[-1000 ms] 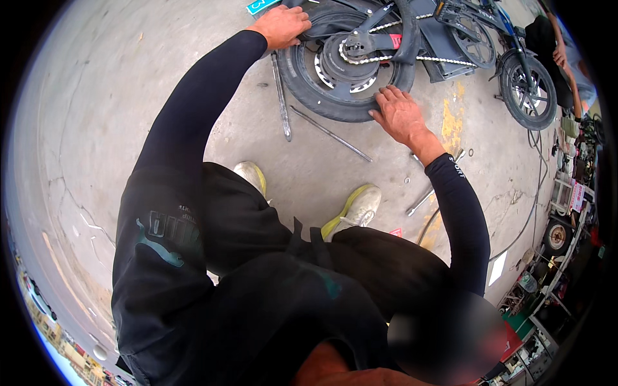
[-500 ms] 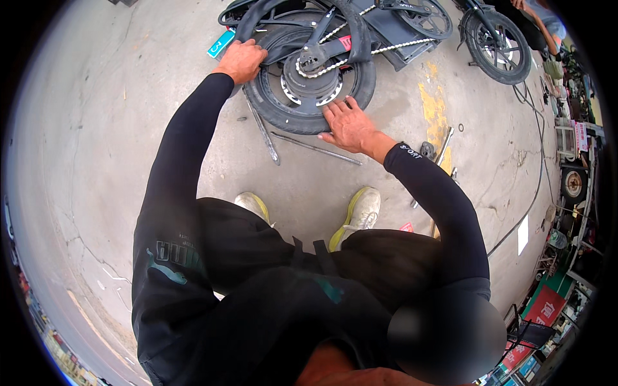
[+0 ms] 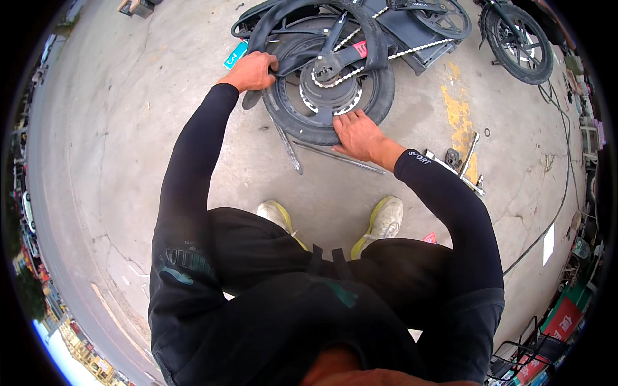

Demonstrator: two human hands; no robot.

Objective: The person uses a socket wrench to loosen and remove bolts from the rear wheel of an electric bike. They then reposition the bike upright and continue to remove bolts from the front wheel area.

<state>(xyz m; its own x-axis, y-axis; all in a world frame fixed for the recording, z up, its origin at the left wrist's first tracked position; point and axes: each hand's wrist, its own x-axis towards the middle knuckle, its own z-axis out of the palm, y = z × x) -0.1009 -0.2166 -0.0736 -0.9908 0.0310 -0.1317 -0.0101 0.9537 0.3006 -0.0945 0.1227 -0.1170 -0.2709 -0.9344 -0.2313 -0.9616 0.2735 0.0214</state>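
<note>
An electric bike lies on its side, its rear wheel's black tyre (image 3: pixel 283 119) facing me. A limp black inner tube (image 3: pixel 370 32) loops over the wheel and chain (image 3: pixel 344 78). My left hand (image 3: pixel 252 72) is closed on the tube at the wheel's left side; a dark flap hangs below that hand. My right hand (image 3: pixel 359 135) lies across the tyre's near edge, fingers curled toward the rim and thumb at the outer side. Below the wheel, two metal tyre levers rest on the ground, a left one (image 3: pixel 288 149) and a right one (image 3: pixel 344 158).
Right of my right hand lie a wrench (image 3: pixel 470 154) and other tools by a yellow paint patch (image 3: pixel 458 116). Another bike's wheel (image 3: pixel 518 45) stands at the far right. A black cable (image 3: pixel 561 193) runs along the concrete. My shoes (image 3: pixel 383 222) are below the wheel.
The view has shifted, so the bike appears further right and lower. My right fingers have drawn together on the tyre. A dark flap now shows beneath my left hand.
</note>
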